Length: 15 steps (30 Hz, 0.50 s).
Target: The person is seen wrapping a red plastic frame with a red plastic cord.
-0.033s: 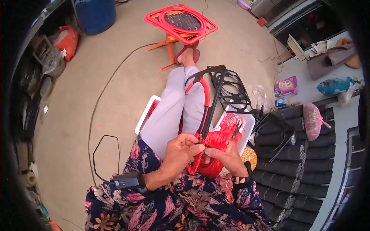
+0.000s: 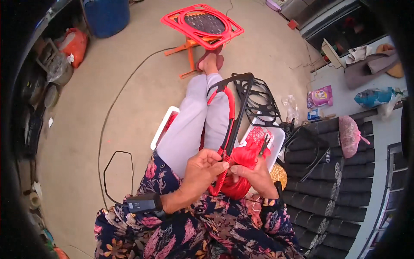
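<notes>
Across my lap lies a black frame (image 2: 242,108) with a curved inner part, some of it wound with red cord (image 2: 230,105). My left hand (image 2: 202,169) pinches that curved part at the edge of a tightly coiled red stretch, thumb against forefinger. Close beside it, my right hand (image 2: 257,176) is closed around a bundle of red cord (image 2: 246,156), which looks blurred. More of the red strands hang below the fingers. Pointed dark snips (image 2: 264,146) stick up by the bundle; whether my right hand holds them too, I cannot tell.
A red-wrapped frame (image 2: 235,31) rests on an orange stool (image 2: 190,58) beyond my feet. White trays (image 2: 279,138) with red cord flank my legs. More black frames (image 2: 263,99) lean at the right, near stacked dark rolls (image 2: 310,190). A cable (image 2: 103,125) crosses the floor.
The red cord bundle and my right hand have shifted very slightly, and the bundle is more smeared. My left hand and the black frame stay in place.
</notes>
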Available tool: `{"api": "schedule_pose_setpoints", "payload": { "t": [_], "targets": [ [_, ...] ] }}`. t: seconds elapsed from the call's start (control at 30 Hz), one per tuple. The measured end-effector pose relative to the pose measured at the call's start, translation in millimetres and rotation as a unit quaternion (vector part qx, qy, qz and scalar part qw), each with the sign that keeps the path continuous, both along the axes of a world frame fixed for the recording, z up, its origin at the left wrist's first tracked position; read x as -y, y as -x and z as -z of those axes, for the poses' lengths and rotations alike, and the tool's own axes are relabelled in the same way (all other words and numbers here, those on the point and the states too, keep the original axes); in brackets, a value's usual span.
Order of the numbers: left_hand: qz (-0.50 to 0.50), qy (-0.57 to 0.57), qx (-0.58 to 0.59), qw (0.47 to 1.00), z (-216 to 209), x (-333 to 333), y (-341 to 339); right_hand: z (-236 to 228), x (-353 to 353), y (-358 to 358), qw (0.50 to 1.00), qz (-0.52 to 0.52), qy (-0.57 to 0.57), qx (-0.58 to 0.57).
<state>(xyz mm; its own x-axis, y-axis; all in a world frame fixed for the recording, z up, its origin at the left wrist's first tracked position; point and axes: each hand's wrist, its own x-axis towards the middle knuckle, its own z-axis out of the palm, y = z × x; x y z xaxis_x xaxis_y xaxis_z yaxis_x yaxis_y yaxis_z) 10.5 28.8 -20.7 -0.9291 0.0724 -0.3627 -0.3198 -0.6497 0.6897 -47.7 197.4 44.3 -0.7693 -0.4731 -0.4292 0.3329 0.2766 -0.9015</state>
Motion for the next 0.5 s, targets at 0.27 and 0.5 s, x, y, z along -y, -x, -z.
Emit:
{"api": "schedule_pose_setpoints", "payload": {
  "t": [0.27, 0.5],
  "targets": [
    [0.017, -0.086, 0.007, 0.996, -6, -1, 0, -19, -31, 5, 0.995, -0.040, -0.082, -0.043],
    [0.031, -0.262, 0.042, 0.964, 3, -4, -3, -53, -35, -21, 0.998, -0.021, -0.060, 0.014]
  ]
}}
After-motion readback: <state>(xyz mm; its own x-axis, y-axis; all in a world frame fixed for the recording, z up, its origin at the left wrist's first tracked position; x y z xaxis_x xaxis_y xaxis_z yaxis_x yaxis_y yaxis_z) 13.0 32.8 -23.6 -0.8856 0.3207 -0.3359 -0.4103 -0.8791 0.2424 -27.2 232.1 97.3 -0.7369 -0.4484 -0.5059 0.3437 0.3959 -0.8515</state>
